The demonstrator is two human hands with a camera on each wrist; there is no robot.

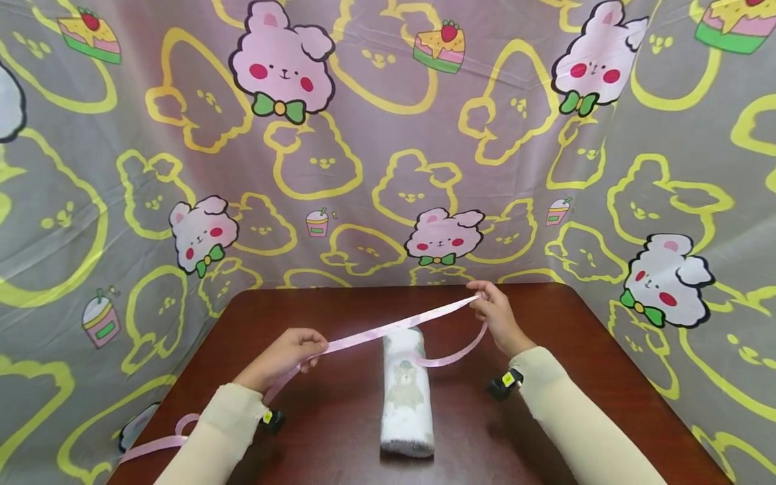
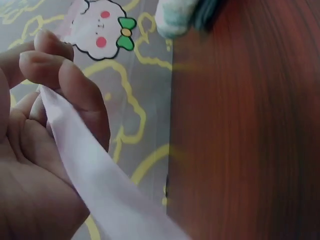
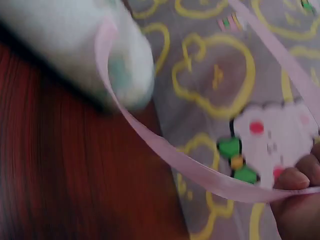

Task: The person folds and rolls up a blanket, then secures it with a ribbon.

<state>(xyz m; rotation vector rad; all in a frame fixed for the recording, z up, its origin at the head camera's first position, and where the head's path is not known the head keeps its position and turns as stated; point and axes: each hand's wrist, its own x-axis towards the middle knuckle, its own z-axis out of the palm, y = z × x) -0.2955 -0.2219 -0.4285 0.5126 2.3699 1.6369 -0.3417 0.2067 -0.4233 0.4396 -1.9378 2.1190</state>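
Note:
A pink ribbon (image 1: 388, 329) stretches between both hands above a rolled white towel (image 1: 405, 417) with a bear print, which lies lengthwise on the table. My left hand (image 1: 289, 353) pinches the ribbon left of the roll, and its long tail runs down behind the forearm. To the right, and higher, my right hand (image 1: 500, 322) pinches the ribbon with thumb and fingers. From there a short loose end curves down to the towel's right side. The right wrist view shows this end of the ribbon (image 3: 165, 150) hanging in front of the towel (image 3: 75, 40).
The brown wooden table (image 1: 339, 417) has rounded far corners. Patterned cloth (image 1: 376, 135) with bunnies hangs around its back and sides. More ribbon (image 1: 154, 444) lies looped at the table's left edge. A small black camera is worn on each wrist.

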